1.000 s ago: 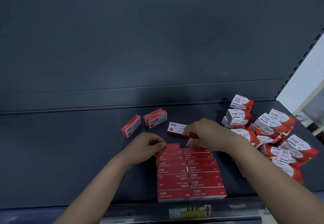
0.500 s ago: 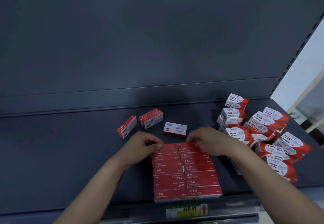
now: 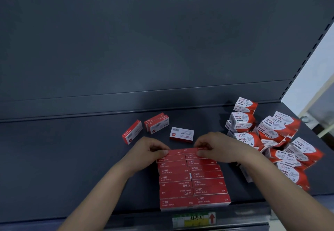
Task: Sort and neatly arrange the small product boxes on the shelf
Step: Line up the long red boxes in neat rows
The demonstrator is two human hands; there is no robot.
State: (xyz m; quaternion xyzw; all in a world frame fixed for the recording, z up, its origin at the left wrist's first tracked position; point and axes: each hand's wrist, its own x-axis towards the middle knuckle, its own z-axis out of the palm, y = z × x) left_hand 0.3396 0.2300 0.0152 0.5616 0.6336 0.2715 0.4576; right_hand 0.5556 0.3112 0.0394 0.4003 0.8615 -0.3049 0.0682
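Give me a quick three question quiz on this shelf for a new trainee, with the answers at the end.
1. True or false: the paper clip boxes stand in one tidy row.
2. What do the left hand and right hand grip? A) the back row of the staple boxes B) the paper clip boxes C) the price label
3. Fill in: the flat block of staple boxes is laid in ___ columns.
Key: 1 false, they lie in a jumbled heap on the right. 2 A. 3 two.
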